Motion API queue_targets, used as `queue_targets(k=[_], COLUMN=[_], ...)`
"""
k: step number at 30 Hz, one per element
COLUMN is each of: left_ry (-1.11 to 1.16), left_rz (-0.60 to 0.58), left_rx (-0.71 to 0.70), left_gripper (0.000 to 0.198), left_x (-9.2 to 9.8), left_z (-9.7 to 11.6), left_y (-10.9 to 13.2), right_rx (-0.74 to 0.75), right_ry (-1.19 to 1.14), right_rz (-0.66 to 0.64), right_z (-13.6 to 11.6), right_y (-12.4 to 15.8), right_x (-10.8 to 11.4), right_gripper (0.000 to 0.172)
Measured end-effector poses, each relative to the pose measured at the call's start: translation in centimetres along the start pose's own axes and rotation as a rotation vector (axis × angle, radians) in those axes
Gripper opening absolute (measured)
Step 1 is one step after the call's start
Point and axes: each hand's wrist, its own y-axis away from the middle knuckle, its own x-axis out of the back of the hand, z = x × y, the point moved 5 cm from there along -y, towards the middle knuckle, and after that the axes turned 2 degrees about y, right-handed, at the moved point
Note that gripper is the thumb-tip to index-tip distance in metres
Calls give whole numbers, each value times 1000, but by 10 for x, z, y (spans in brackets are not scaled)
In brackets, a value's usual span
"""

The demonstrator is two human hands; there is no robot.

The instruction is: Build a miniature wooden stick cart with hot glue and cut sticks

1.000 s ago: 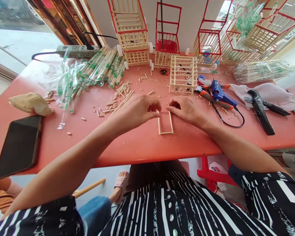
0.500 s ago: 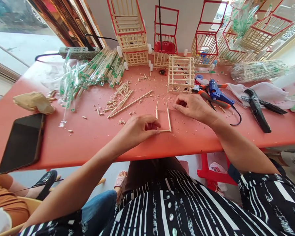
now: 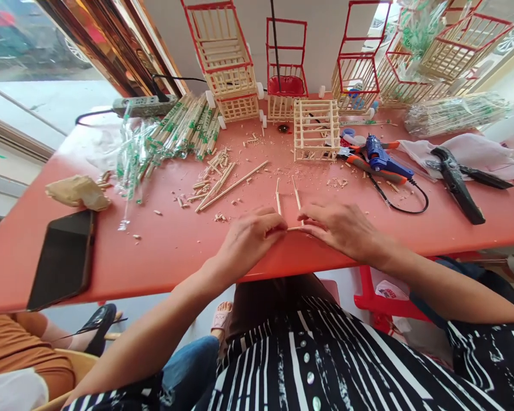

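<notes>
A U-shaped frame of thin wooden sticks lies on the red table near its front edge, its open end pointing away from me. At its lower left corner my left hand pinches the wood between thumb and fingers. My right hand is closed around the lower right corner. Both corners are partly covered by my fingers; the bottom stick shows between them. Beyond the frame stands a small slatted stick box. Cut sticks and short offcuts lie to the left of it.
A blue glue gun with a cable lies at right, beside black-handled cutters. Wrapped chopsticks, crumpled brown paper and a phone are at left. Red-trimmed stick carts line the back. Another person's leg shows lower left.
My right hand has come down and left from beside the frame's upper end and closed on its lower right corner. My left hand stays at the lower left corner. The view has shifted slightly.
</notes>
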Motion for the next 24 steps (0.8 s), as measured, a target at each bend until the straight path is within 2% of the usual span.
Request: queue_targets(k=[4, 6, 11, 15, 18, 24], left_ry=[-18, -19, -20, -8, 5, 2], left_rz=[6, 7, -8, 21, -24, -10], left_rx=[-29, -26, -3, 23, 5, 39], left_gripper=[16, 17, 18, 17, 18, 17], left_x=[-2, -3, -3, -2, -4, -1], left_z=[-1, -1, 1, -1, 0, 0], left_y=[-1, -1, -2, -4, -5, -5], right_rx=[21, 38, 58, 99, 87, 108], right_ry=[14, 21, 66, 91, 92, 125], right_rz=[134, 158, 154, 165, 173, 143], right_z=[1, 1, -2, -4, -3, -4], right_y=[11, 14, 13, 13, 14, 13], right_x=[-11, -14, -17, -19, -19, -18], right_gripper=[9, 13, 22, 23, 24, 23])
